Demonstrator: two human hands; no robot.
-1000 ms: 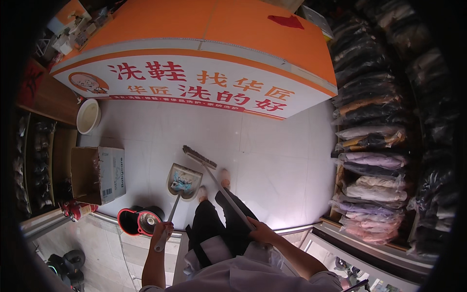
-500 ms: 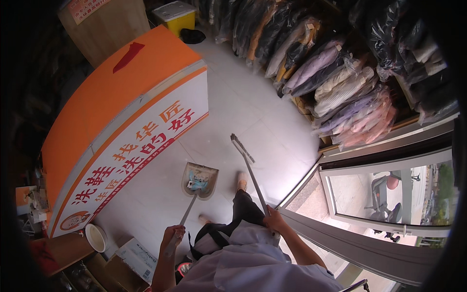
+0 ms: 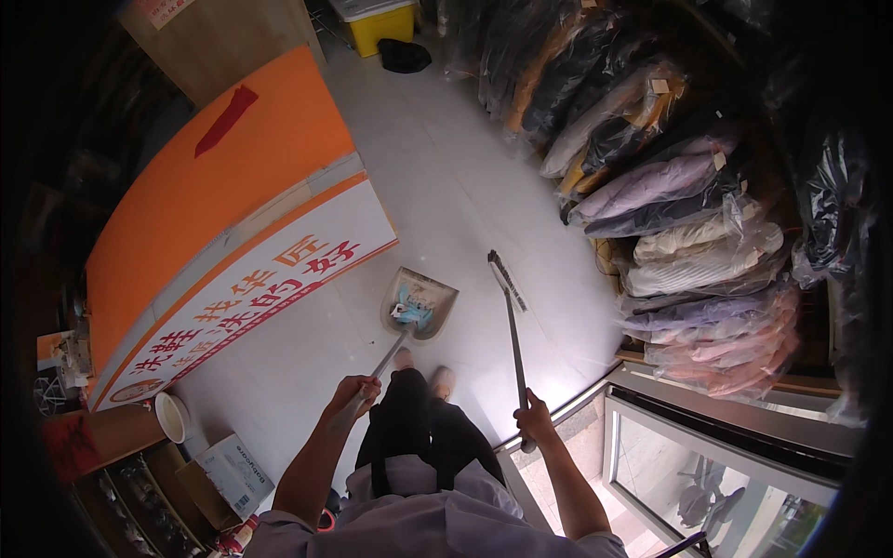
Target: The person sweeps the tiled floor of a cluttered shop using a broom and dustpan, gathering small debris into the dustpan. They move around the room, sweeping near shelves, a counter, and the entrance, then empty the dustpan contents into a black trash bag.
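Observation:
My left hand point(image 3: 357, 394) is closed round the grey handle of a long-handled dustpan point(image 3: 445, 302). The pan rests on the floor ahead of my feet, with blue and white scraps point(image 3: 410, 305) lying in it. In my right hand point(image 3: 534, 420) is the handle of a broom point(image 3: 514, 335), fingers wrapped round its upper end. The broom's narrow head point(image 3: 508, 281) is at floor level, to the right of the dustpan and apart from it.
An orange-topped counter point(image 3: 214, 177) curves along the left. Plastic-covered clothes point(image 3: 698, 242) hang on the right. A glass door point(image 3: 688, 474) stands at lower right. A white bin point(image 3: 172, 417) and a cardboard box point(image 3: 233, 476) are at lower left; a yellow tub point(image 3: 379, 28) sits at the back.
My feet have come closer together behind the dustpan. The view has turned, and the counter now lies farther left of the pan. Both hands keep their hold.

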